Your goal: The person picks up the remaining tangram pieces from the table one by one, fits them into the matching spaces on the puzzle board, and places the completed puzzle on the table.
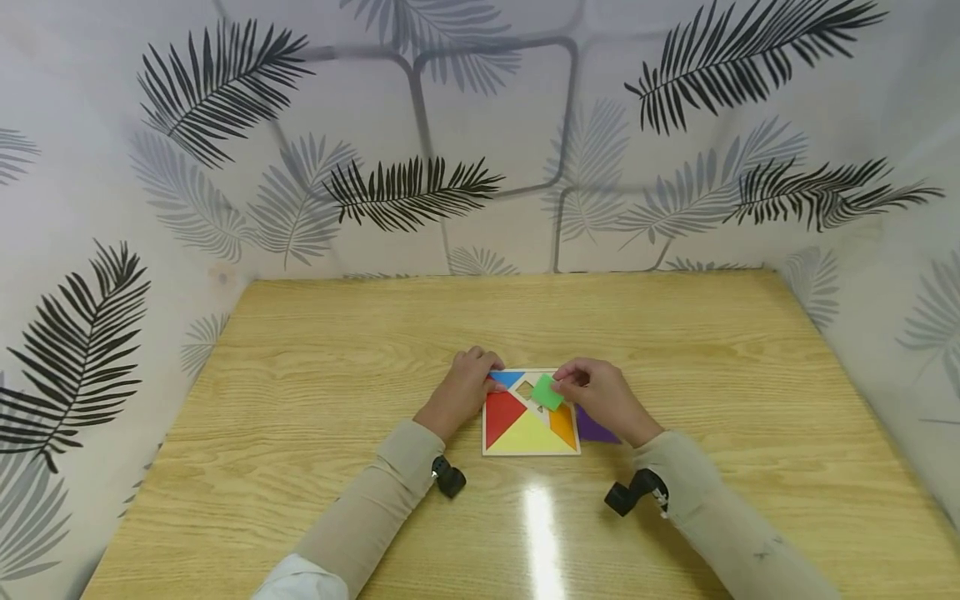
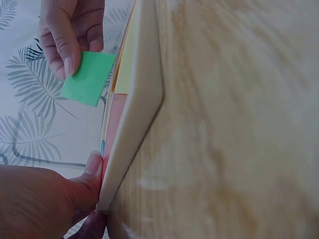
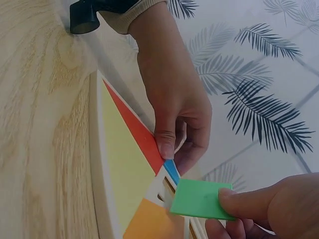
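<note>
A square tangram puzzle board (image 1: 531, 454) lies on the table, with red (image 1: 503, 417), yellow (image 1: 531, 435), orange (image 1: 562, 427) and blue (image 1: 506, 378) pieces set in it. My left hand (image 1: 463, 387) grips its far left corner, thumb on top beside the blue piece and fingers at the edge. Between thumb and fingers, my right hand (image 1: 603, 397) pinches a flat green square piece (image 3: 199, 198), held tilted over the board's upper right part. Bare recesses show beside the green piece. A purple piece (image 1: 595, 428) lies on the table at the board's right side, partly under my right hand.
The wood-grain table (image 1: 315, 358) stretches out around the board. Behind it and along both sides hangs pale cloth (image 1: 487, 133) with a dark leaf print. A small black camera (image 1: 450, 479) is strapped to the left wrist, another (image 1: 622, 497) to the right.
</note>
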Action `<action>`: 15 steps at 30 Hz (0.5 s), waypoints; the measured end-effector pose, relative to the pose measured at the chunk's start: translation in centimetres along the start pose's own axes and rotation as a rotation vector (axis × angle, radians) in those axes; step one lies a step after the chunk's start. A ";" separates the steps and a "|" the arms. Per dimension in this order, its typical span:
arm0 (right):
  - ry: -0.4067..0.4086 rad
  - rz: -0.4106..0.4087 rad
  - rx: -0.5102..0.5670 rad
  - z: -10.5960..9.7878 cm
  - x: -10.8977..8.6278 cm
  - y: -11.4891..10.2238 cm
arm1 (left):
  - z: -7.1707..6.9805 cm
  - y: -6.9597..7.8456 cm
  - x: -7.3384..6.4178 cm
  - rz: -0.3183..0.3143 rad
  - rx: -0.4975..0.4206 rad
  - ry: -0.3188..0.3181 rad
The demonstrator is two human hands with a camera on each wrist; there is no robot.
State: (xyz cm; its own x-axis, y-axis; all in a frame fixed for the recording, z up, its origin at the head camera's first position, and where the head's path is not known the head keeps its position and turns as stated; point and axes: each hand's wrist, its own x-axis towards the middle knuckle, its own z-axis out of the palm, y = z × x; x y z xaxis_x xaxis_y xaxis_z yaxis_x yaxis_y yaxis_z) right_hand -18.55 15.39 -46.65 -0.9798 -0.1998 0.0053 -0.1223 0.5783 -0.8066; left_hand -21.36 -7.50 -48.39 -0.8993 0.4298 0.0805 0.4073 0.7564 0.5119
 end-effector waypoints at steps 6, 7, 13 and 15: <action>0.007 -0.022 -0.020 0.9 0.6 -0.4 | 0.0 0.0 0.0 0.005 0.007 -0.001; 0.008 -0.027 -0.023 1.1 0.7 -0.4 | 0.0 0.0 0.0 0.004 0.009 0.000; 0.016 -0.034 -0.018 2.0 1.2 -0.7 | 0.0 0.0 0.0 -0.007 0.006 -0.002; 0.018 -0.029 -0.012 2.2 1.3 -0.8 | 0.1 -0.1 0.1 -0.009 0.010 -0.001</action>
State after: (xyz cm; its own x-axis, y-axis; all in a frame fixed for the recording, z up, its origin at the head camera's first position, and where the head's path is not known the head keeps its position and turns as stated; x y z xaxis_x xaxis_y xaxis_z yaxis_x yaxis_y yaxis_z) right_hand -19.40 12.91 -47.30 -0.9785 -0.2026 0.0395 -0.1527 0.5818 -0.7989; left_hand -21.44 -7.49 -48.47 -0.9028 0.4236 0.0747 0.4007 0.7652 0.5038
